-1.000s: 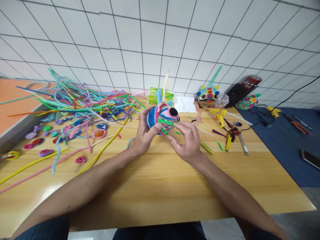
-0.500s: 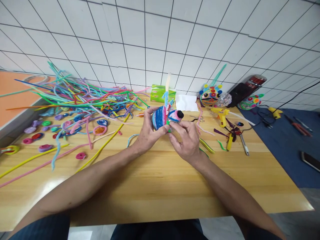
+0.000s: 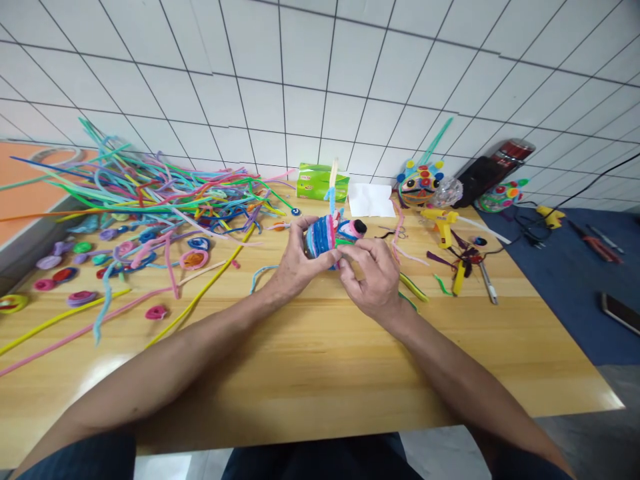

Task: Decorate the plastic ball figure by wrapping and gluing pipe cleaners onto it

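A striped blue and pink pipe-cleaner figure [image 3: 320,237] with a black tip on its right end is held above the wooden table [image 3: 280,373]. A light blue and cream stem stands up from it. My left hand [image 3: 300,263] is wrapped round its left side, thumb along the lower edge. The fingers of my right hand [image 3: 373,277] press together at its lower right, near a green strip [image 3: 344,243] on the figure. Whatever small part lies between those fingertips is hidden.
Pipe cleaners [image 3: 165,190] are piled at the back left, with coiled pieces [image 3: 83,298] before them. A green packet [image 3: 323,183] and white paper [image 3: 371,200] lie behind the figure. Rightward are a yellow glue gun [image 3: 441,223], a decorated ball [image 3: 421,183] and a dark bottle [image 3: 495,170].
The fingers of my right hand have shifted slightly at the figure's lower edge, and the figure has turned a little. The whole view has moved slightly.
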`<state>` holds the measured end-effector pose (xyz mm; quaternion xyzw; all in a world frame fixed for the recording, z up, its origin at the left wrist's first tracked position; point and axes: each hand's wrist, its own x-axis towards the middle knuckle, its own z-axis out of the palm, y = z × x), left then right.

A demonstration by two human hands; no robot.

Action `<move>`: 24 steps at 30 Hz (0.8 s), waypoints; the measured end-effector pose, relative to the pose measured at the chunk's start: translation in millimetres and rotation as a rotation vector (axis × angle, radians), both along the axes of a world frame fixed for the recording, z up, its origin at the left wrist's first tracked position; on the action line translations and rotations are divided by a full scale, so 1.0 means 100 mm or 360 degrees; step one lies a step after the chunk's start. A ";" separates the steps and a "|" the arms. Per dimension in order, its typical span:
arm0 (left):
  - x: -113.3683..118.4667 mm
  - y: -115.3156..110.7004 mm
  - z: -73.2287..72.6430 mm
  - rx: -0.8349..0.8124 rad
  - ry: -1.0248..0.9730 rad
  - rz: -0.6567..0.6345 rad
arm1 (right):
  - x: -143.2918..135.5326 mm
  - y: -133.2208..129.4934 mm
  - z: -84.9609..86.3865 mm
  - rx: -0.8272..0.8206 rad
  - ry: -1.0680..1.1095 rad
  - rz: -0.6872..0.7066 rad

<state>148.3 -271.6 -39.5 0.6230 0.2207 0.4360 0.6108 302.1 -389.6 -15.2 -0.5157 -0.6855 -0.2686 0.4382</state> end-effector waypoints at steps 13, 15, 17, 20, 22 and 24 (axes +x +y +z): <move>0.01 0.01 0.00 -0.0027 0.0031 -0.0010 | 0.02 -0.01 -0.03 -0.0037 -0.0081 -0.0037; 0.01 0.01 0.01 -0.0023 0.0059 0.0023 | 0.01 -0.01 -0.03 -0.0036 -0.0103 -0.0031; 0.01 0.00 0.02 -0.0018 0.0076 0.0043 | 0.01 -0.01 -0.04 -0.0069 -0.0080 -0.0021; 0.00 0.00 0.03 -0.0022 0.0074 0.0021 | 0.01 -0.02 -0.04 -0.0123 -0.0035 -0.0014; -0.02 -0.01 0.05 -0.0042 0.0070 -0.0027 | 0.01 -0.01 -0.02 -0.0133 -0.0024 -0.0022; -0.04 -0.01 0.06 -0.0071 0.0060 -0.0100 | 0.01 -0.01 -0.01 -0.0134 -0.0009 -0.0016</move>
